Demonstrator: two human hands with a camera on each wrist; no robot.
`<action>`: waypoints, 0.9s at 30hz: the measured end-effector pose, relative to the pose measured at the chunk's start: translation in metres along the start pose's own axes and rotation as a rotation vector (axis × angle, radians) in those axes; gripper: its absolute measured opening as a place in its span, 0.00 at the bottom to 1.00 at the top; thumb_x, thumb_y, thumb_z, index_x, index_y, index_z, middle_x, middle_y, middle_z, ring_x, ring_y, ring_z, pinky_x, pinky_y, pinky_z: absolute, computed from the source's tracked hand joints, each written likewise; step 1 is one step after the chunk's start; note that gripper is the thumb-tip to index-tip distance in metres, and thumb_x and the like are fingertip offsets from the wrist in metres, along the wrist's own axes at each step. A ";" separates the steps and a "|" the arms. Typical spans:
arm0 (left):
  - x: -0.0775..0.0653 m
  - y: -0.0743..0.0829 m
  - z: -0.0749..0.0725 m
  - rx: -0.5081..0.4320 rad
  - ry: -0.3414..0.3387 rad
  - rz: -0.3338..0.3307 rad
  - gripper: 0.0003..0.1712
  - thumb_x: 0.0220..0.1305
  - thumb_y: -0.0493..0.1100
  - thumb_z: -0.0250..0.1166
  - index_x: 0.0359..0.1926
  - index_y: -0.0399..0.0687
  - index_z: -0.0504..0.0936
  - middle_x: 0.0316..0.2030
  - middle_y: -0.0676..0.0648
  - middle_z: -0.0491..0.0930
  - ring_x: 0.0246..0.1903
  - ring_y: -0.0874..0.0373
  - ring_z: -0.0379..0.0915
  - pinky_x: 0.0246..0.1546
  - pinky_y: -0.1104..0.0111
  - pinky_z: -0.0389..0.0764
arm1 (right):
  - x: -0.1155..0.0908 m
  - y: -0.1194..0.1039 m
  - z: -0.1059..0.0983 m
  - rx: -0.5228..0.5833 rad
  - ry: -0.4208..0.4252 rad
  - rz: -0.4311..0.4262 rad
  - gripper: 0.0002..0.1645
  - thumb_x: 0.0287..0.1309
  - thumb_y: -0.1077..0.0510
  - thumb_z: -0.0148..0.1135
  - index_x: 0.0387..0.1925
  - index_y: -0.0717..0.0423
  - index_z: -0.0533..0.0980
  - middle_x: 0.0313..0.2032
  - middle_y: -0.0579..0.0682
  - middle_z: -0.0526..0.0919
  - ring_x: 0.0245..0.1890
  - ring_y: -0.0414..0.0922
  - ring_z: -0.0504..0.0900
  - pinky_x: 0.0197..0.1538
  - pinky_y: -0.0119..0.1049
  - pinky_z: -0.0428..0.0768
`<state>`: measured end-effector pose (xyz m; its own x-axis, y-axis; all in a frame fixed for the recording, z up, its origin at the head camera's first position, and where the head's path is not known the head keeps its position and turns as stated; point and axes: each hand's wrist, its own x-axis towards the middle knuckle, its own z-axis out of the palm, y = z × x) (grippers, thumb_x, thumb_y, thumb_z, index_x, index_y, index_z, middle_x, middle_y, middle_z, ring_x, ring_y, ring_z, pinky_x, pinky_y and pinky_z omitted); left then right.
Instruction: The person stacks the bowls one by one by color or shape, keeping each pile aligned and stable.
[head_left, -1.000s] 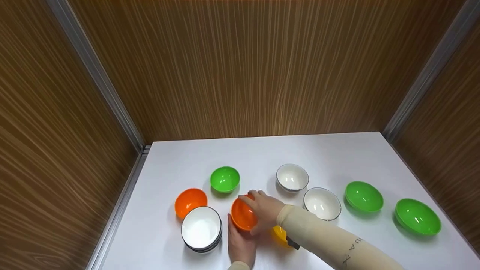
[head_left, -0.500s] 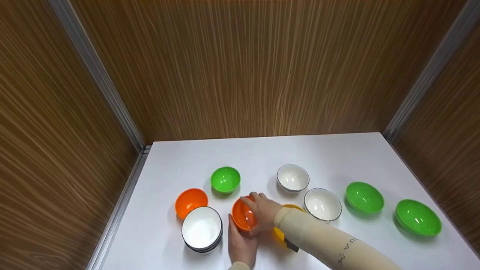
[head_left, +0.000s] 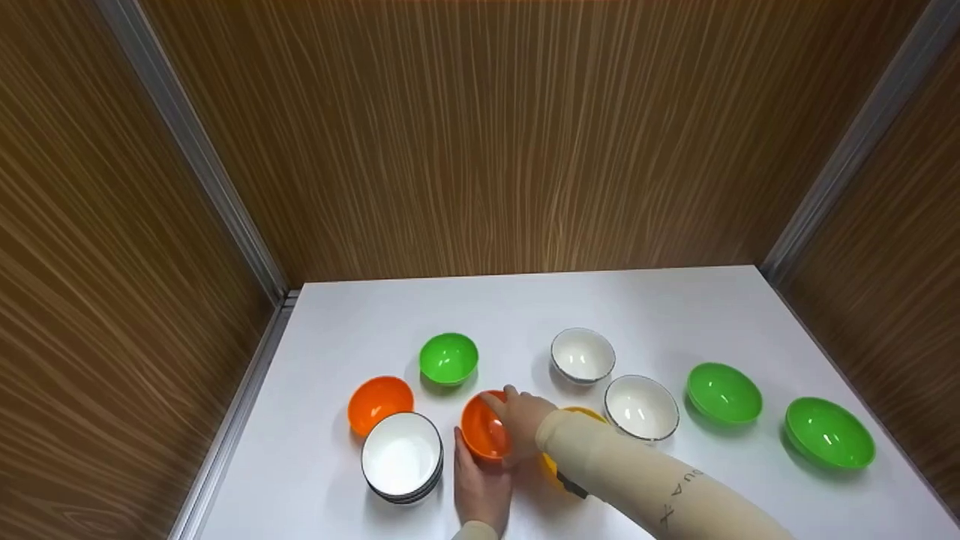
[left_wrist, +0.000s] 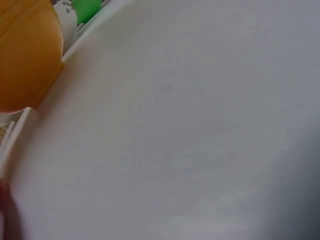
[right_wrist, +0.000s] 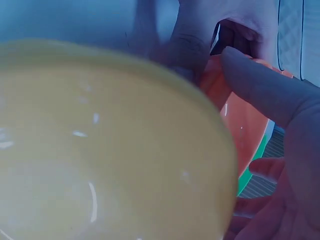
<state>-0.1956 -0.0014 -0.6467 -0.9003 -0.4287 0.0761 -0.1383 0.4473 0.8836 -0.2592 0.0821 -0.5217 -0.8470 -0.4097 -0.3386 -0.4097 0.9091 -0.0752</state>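
Right sleeve (head_left: 637, 461) has shifted left, part-hiding a yellow bowl (right_wrist: 120, 145); both hands (head_left: 484, 491) (head_left: 523, 426) hold an orange bowl (head_left: 482, 427).

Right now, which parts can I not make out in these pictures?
- Glossy yellow round bowl: head view, mostly covered by the beige cloth sleeve; right wrist view, cut by the left and bottom edges.
- Held glossy orange round bowl: head view, right side hidden by the right hand.
- Stacked white round bowls with dark rims: head view, lower insides hidden by the top bowl.
- Green curved thing: left wrist view, cut by the top edge.
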 end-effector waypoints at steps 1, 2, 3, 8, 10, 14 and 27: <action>0.000 0.000 0.000 0.001 -0.011 -0.017 0.58 0.39 0.41 0.72 0.69 0.41 0.48 0.65 0.41 0.57 0.61 0.48 0.57 0.60 0.56 0.60 | 0.000 -0.001 0.000 -0.007 -0.006 0.012 0.62 0.31 0.38 0.73 0.69 0.38 0.51 0.60 0.60 0.63 0.49 0.56 0.72 0.50 0.49 0.74; 0.000 0.001 0.001 0.003 -0.021 -0.029 0.59 0.39 0.42 0.72 0.69 0.42 0.47 0.65 0.42 0.57 0.61 0.49 0.57 0.60 0.56 0.60 | 0.001 -0.002 -0.001 -0.010 -0.013 0.026 0.62 0.31 0.38 0.73 0.69 0.38 0.51 0.60 0.60 0.63 0.48 0.56 0.72 0.50 0.49 0.74; 0.000 0.001 0.001 0.004 -0.030 -0.036 0.59 0.40 0.42 0.72 0.70 0.42 0.46 0.66 0.42 0.56 0.62 0.49 0.57 0.60 0.56 0.60 | 0.000 -0.003 -0.001 -0.011 -0.020 0.039 0.63 0.31 0.39 0.73 0.69 0.37 0.50 0.60 0.59 0.63 0.47 0.55 0.72 0.50 0.49 0.74; -0.002 0.004 -0.002 -0.021 -0.064 -0.031 0.60 0.41 0.41 0.72 0.70 0.42 0.44 0.67 0.42 0.53 0.63 0.49 0.54 0.61 0.57 0.58 | -0.003 -0.004 -0.003 0.019 -0.037 0.087 0.65 0.30 0.37 0.73 0.70 0.39 0.48 0.64 0.60 0.58 0.52 0.57 0.71 0.53 0.50 0.72; -0.002 0.005 -0.004 -0.032 -0.090 -0.030 0.61 0.42 0.40 0.72 0.70 0.42 0.42 0.67 0.41 0.51 0.64 0.48 0.52 0.62 0.57 0.57 | -0.005 -0.004 -0.002 0.046 -0.025 0.101 0.66 0.30 0.36 0.73 0.70 0.41 0.48 0.65 0.61 0.55 0.54 0.58 0.69 0.54 0.51 0.70; -0.002 0.006 -0.010 -0.043 -0.162 -0.050 0.60 0.45 0.37 0.69 0.71 0.42 0.38 0.68 0.41 0.47 0.65 0.48 0.49 0.62 0.56 0.55 | -0.007 -0.005 0.002 0.114 0.014 0.120 0.67 0.30 0.34 0.72 0.70 0.45 0.47 0.65 0.61 0.55 0.56 0.61 0.67 0.59 0.54 0.63; -0.043 0.005 -0.056 -0.156 -0.217 0.060 0.44 0.48 0.34 0.69 0.65 0.38 0.57 0.57 0.41 0.66 0.54 0.49 0.66 0.53 0.60 0.71 | -0.005 -0.007 0.013 0.094 0.085 0.110 0.70 0.29 0.31 0.70 0.69 0.56 0.48 0.58 0.63 0.65 0.55 0.58 0.68 0.60 0.55 0.60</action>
<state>-0.1340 -0.0247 -0.6198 -0.9747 -0.2193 0.0442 -0.0321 0.3328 0.9425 -0.2478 0.0790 -0.5312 -0.9122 -0.3087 -0.2695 -0.2829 0.9502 -0.1307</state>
